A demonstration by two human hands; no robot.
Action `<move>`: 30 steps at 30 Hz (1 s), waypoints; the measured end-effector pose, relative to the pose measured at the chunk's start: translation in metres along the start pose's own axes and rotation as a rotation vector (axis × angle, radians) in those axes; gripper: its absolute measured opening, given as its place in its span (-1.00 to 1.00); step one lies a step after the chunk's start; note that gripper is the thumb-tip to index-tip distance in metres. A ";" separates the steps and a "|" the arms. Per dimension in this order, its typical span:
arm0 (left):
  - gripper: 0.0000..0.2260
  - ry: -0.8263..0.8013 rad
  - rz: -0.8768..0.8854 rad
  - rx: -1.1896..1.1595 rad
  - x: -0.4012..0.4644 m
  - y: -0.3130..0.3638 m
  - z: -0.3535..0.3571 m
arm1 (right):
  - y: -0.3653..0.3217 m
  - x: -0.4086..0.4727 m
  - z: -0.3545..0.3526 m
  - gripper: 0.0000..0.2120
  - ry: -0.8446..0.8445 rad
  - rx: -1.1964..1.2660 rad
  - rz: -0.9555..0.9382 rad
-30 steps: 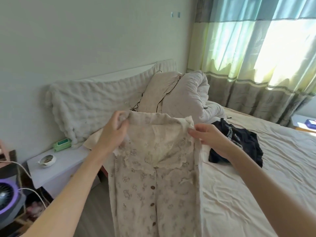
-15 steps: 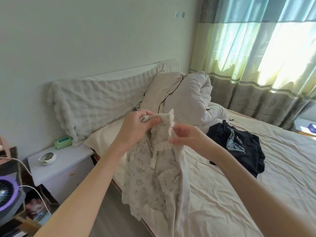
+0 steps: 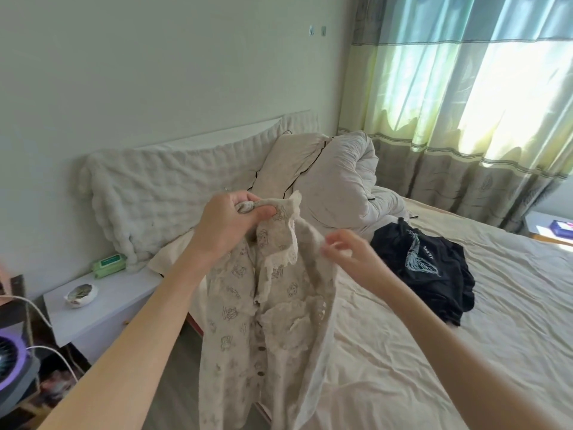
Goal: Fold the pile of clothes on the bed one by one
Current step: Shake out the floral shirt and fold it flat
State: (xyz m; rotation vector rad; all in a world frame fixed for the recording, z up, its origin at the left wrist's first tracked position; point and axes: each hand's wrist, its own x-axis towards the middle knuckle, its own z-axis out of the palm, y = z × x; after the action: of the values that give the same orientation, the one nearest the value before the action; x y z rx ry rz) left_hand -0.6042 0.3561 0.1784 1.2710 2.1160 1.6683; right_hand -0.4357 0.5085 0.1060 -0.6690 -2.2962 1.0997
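So right now your left hand is doing all the work: fingers curled tight round the bunched top of the cream, floral-print button-up pyjama top with the lace-trimmed collar, which hangs over the near edge of the bed with the pale wrinkled sheet. Your right hand sits just beside the shirt's far edge with fingers loosely bent. It's blurred, so I honestly can't tell whether it's pinching any fabric or just hovering.

What I'd worry about: everything hangs off that one fist. If the other shoulder isn't caught level, the top will twist and you'll fold it crooked, with the collar flopped inward like it's already doing. The hem also dangles low beside the bed, so if your grip slackens it could slide to the floor rather than onto the sheet. Lay it flat before folding, I'd say.

The crumpled black T-shirt with the pale blue feather print waits further up the bed, near the pillows. There's small lettering beside the feather, but it's too tiny to make out. The green packet on the white bedside table has a label I can't read either.
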 end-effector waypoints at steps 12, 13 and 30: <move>-0.90 0.003 -0.012 -0.020 -0.016 0.011 0.006 | -0.028 -0.020 0.042 -0.91 0.160 -0.108 -0.235; -0.90 0.004 -0.012 -0.020 -0.017 0.011 0.005 | -0.029 -0.019 0.041 -0.92 0.190 -0.119 -0.240; -0.91 -0.143 0.212 0.391 -0.021 0.004 0.003 | -0.057 -0.014 0.000 -0.47 -0.045 0.170 -0.114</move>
State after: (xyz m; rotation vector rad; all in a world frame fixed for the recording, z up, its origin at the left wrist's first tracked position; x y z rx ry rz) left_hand -0.5869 0.3437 0.1734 1.7202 2.3629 1.2166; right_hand -0.4371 0.4682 0.1488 -0.4466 -2.2169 1.2497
